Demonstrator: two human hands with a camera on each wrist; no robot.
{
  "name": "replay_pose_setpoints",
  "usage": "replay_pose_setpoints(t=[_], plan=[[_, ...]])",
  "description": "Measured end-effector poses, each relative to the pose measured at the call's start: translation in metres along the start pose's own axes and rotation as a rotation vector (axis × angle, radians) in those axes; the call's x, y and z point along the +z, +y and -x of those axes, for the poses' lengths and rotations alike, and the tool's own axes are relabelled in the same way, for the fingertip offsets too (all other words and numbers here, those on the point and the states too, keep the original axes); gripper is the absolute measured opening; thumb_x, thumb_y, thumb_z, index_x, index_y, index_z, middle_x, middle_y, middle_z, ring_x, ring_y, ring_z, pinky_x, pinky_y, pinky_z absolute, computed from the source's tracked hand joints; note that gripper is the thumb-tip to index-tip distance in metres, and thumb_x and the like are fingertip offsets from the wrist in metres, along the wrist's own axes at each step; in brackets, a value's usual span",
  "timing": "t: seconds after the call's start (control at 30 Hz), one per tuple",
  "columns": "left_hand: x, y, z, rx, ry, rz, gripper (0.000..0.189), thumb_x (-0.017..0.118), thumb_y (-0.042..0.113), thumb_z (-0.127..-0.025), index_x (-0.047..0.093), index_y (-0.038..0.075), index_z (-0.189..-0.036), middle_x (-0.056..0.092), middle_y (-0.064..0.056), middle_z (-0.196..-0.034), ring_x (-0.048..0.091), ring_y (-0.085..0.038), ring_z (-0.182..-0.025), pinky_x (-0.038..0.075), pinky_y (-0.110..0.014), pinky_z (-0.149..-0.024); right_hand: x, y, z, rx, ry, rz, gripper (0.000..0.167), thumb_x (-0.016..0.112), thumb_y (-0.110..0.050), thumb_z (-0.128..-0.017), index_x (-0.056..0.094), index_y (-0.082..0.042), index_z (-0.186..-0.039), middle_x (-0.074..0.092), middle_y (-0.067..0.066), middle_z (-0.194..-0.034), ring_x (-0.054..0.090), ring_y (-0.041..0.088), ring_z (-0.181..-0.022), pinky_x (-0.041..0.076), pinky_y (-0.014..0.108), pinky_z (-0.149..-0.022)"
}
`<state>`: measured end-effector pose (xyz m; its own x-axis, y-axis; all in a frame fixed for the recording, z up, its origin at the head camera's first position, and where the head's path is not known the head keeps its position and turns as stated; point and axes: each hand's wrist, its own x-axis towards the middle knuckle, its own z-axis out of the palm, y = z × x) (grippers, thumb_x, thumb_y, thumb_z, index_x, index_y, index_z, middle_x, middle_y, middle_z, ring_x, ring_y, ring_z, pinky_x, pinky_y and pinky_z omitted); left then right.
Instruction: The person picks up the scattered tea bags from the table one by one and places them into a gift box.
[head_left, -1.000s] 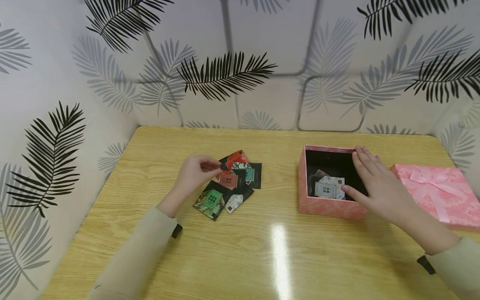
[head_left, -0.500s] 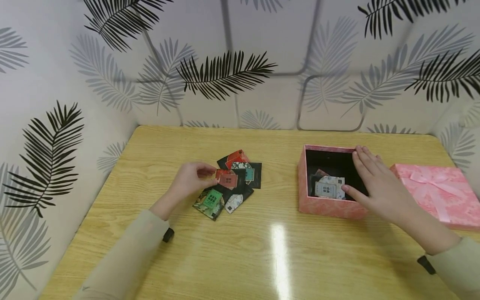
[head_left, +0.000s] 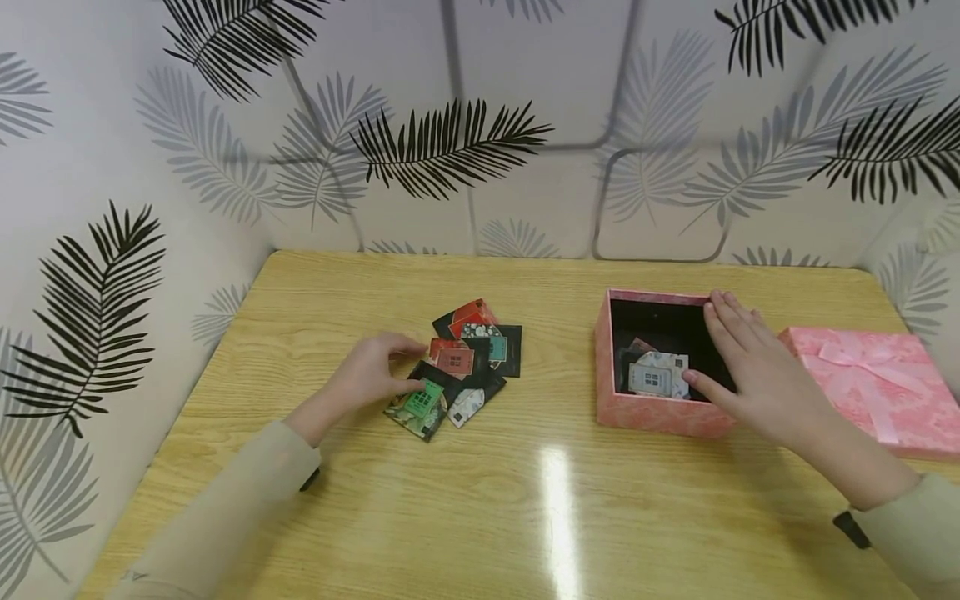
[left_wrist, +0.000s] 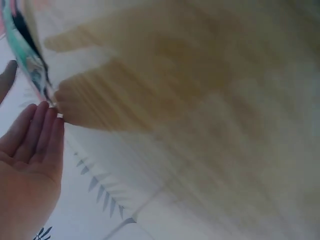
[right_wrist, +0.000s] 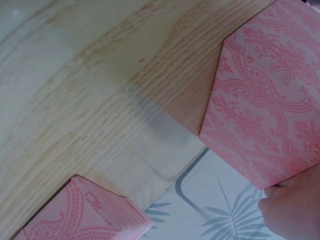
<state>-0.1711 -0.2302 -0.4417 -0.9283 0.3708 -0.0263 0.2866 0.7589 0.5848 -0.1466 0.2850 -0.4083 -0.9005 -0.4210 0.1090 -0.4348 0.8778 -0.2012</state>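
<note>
My left hand (head_left: 375, 371) is beside a loose pile of flat printed sachets, its thumb and fingers spread around the left edge. Its fingers look fairly straight in the left wrist view, close to the tilted edges of the sachets (left_wrist: 30, 55). Lowest in the pile is a green-labelled sachet (head_left: 422, 402); above it lies a red-labelled one (head_left: 454, 362). Across the right rim of an open pink box (head_left: 648, 413) rests my right hand (head_left: 757, 379), fingers extended and thumb over the front edge. Inside the box lies a pale grey-labelled sachet (head_left: 658, 377) over others.
To the right of the box is its pink lid (head_left: 870, 383) with a ribbon bow. Wooden tabletop (head_left: 450, 500) stretches in front of and between the pile and the box. A leaf-patterned covering (head_left: 525, 200) rises behind the table.
My left hand has drawn back left and down from the upper sachets toward the green-labelled one, its thumb and fingers parting wider. The right hand and the box have stayed put.
</note>
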Motion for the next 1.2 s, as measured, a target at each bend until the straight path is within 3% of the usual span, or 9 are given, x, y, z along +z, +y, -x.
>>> replay_pose_setpoints(t=[0.43, 0.83, 1.13, 1.2], plan=[[0.002, -0.0056, 0.0029, 0.084, -0.033, -0.066, 0.064, 0.095, 0.022, -0.082, 0.069, 0.003, -0.137, 0.07, -0.016, -0.135, 0.064, -0.036, -0.13, 0.05, -0.055, -0.114, -0.0001, 0.0011, -0.0004, 0.0, -0.011, -0.004, 0.097, 0.062, -0.05, -0.104, 0.013, 0.003, -0.168, 0.008, 0.022, -0.178, 0.005, 0.037, -0.167, -0.011, 0.032, -0.135], [0.0017, -0.0058, -0.0004, 0.112, -0.074, -0.037, 0.054, 0.096, 0.022, -0.081, 0.075, 0.005, -0.128, 0.068, -0.013, -0.124, 0.065, -0.032, -0.116, 0.054, -0.053, -0.106, -0.002, 0.0001, 0.0005, 0.005, -0.027, 0.007, 0.097, 0.059, -0.053, -0.105, 0.012, 0.003, -0.168, 0.008, 0.024, -0.178, 0.005, 0.039, -0.167, -0.013, 0.032, -0.134], [0.0016, -0.008, -0.0027, 0.082, -0.06, 0.011, 0.049, 0.096, 0.02, -0.081, 0.074, 0.007, -0.123, 0.07, -0.013, -0.127, 0.066, -0.032, -0.119, 0.054, -0.052, -0.108, -0.003, -0.0005, -0.0001, 0.019, -0.041, -0.001, 0.096, 0.06, -0.051, -0.105, 0.011, 0.003, -0.168, 0.006, 0.022, -0.178, 0.004, 0.038, -0.167, -0.012, 0.033, -0.134], [0.0011, -0.0073, -0.0022, 0.069, -0.051, 0.03, 0.049, 0.095, 0.019, -0.081, 0.074, 0.006, -0.123, 0.072, -0.013, -0.126, 0.067, -0.029, -0.114, 0.057, -0.05, -0.103, -0.0028, -0.0002, -0.0001, 0.022, -0.04, 0.001, 0.097, 0.06, -0.052, -0.105, 0.012, 0.002, -0.169, 0.007, 0.022, -0.178, 0.004, 0.038, -0.167, -0.012, 0.033, -0.134]])
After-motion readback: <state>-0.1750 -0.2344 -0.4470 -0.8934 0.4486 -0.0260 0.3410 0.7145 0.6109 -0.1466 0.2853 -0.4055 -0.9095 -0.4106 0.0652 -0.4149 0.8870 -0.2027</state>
